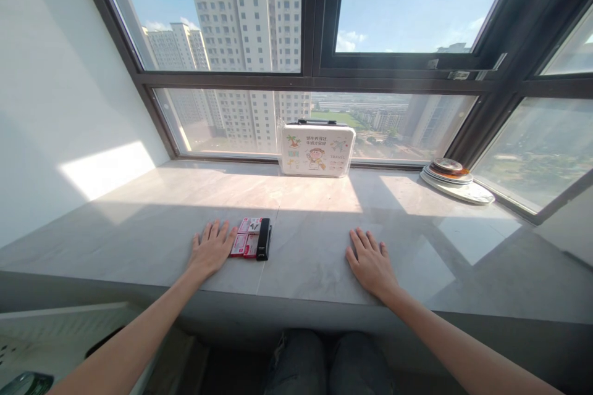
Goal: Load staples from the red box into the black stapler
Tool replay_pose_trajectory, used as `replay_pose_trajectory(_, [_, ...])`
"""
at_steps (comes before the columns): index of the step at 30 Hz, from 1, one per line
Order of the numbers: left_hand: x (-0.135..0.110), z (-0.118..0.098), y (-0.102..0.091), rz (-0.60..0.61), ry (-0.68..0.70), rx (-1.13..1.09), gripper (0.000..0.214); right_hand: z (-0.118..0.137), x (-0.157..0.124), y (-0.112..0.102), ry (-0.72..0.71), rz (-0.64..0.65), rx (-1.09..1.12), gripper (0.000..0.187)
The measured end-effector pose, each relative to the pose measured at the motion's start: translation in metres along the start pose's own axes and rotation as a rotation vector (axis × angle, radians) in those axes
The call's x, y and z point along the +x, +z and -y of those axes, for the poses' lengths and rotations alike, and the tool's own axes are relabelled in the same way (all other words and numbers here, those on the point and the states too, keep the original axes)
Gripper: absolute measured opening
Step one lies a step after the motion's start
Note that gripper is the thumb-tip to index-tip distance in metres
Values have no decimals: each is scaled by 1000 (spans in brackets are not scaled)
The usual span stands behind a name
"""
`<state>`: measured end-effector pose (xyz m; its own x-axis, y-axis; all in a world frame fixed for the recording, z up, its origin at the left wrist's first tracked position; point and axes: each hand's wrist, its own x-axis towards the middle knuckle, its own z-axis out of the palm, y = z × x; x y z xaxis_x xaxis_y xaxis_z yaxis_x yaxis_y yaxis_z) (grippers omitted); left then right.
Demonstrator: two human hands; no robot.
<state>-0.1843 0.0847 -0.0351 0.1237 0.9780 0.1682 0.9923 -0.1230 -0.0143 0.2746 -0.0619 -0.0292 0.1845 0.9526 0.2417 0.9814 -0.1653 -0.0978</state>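
My left hand (210, 251) lies flat on the grey stone sill (306, 259), palm down with the fingers spread. Its index fingertip is at the left edge of some small red and white boxes (245, 237); whether it touches them I cannot tell. Against the right side of these boxes stands a narrow black object (264, 239), possibly a stapler, with small print near its front end. Further right, my right hand (373, 264) also rests palm down on the sill, fingers apart, with nothing under it that shows.
A white case (317, 149) with cartoon prints and a black handle stands against the window. Several stacked plates or lids (456, 182) lie in the right corner. Below the sill at left is a white plastic basket (55, 333). Dark window frames (310, 82) bound the sill's back.
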Motion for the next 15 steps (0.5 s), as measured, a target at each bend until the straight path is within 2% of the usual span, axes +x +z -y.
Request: replay_pose_trajectory(15, [0, 1, -3, -10, -10, -38, 60, 4, 7, 0, -9, -4, -12, 61])
